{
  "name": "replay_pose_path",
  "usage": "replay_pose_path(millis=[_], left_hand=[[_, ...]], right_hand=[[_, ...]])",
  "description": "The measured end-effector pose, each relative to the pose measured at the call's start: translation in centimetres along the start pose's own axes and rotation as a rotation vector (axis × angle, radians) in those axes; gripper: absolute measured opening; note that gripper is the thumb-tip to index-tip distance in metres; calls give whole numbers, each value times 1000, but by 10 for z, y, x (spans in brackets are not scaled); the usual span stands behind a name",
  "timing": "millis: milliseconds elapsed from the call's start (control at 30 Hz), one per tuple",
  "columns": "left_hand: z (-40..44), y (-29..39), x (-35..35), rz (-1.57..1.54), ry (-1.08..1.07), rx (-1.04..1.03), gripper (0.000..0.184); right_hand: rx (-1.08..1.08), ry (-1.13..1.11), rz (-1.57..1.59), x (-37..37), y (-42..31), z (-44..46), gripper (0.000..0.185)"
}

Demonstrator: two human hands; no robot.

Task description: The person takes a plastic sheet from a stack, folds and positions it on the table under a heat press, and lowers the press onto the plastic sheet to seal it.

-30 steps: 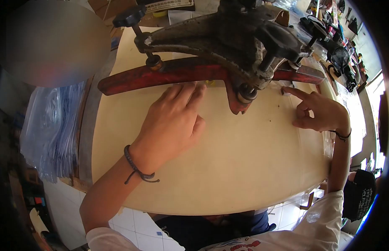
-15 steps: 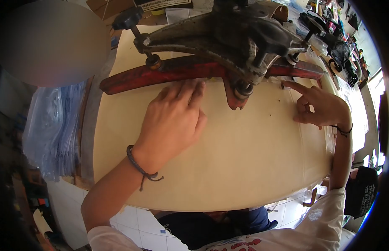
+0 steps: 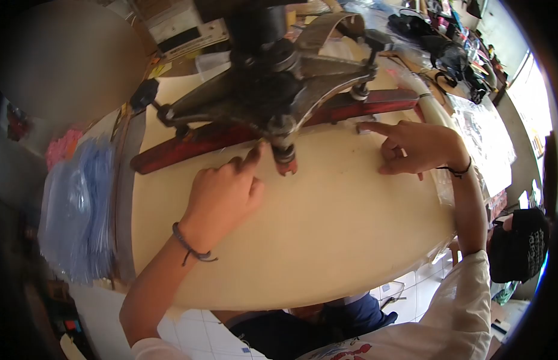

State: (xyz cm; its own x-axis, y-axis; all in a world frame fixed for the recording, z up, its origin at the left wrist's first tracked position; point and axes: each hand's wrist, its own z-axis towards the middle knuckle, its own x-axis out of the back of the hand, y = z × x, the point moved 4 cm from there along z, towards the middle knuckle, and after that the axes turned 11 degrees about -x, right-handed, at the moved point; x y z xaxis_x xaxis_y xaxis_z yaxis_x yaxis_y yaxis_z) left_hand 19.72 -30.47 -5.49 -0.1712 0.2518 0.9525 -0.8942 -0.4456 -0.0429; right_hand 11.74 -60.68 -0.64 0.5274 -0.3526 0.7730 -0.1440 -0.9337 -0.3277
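Note:
A dark metal machine head (image 3: 267, 90) with black knobs holds a long red bar (image 3: 369, 105) low over a cream-coloured work surface (image 3: 327, 240). My left hand (image 3: 225, 189) rests on the surface in front of the bar's left half, index finger stretched toward its edge, the other fingers bent, holding nothing. To the right, my right hand (image 3: 420, 147) points with its index finger, the tip on or beside a small object in front of the bar that I cannot make out. The other fingers of that hand are curled, with no held thing visible.
A stack of clear bluish plastic sheets (image 3: 78, 210) lies left of the work surface. Behind on the right are cluttered black items (image 3: 435, 45) and white papers or plastic (image 3: 477, 144). A black cap (image 3: 519, 246) shows at the lower right.
The whole view has shifted and tilted, so the machine appears further left. My left index finger now points apart from the other fingers, which are more bent. My right hand keeps its pointing pose.

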Motion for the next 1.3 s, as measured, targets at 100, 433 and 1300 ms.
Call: replay_pose_path(millis=[100,433,1300], left_hand=[[0,-1,-1,-33,16,-6,57],[-12,-1,8,93,-2,105,55],[-40,-18,16,132,-57,66,60]], right_hand=[[-21,-15,2,2,-1,-2,85],[-31,-43,46,0,6,6,51],[-180,64,466,-10,61,5,103]])
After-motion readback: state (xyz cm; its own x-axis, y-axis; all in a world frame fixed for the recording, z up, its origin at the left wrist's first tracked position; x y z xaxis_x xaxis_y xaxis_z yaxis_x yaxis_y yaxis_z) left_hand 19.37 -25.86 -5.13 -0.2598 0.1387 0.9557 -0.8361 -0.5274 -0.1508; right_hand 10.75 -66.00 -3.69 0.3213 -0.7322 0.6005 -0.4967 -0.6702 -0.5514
